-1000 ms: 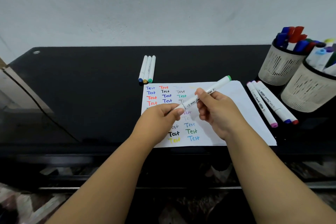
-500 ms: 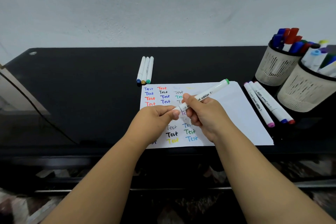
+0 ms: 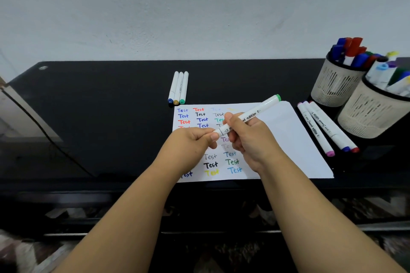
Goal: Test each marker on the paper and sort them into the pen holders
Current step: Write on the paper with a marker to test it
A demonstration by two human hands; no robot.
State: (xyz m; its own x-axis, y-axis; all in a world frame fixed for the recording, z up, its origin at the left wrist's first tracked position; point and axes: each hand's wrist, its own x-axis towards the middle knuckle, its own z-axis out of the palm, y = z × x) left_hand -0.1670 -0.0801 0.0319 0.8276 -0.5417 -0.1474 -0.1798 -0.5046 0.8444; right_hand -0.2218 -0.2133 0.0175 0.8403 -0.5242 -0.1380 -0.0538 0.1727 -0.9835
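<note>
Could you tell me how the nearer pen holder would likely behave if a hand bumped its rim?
The nearer pen holder looks like thin, light mesh, and its markers stand tall above the rim, so it may be top-heavy and tip. It sits close beside the farther holder, which might brace it.

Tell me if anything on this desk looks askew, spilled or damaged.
Nothing stands out. The paper lies flat, three markers sit side by side above it and three more beside the two upright holders. Both hands hold a green-capped marker over the paper.
</note>
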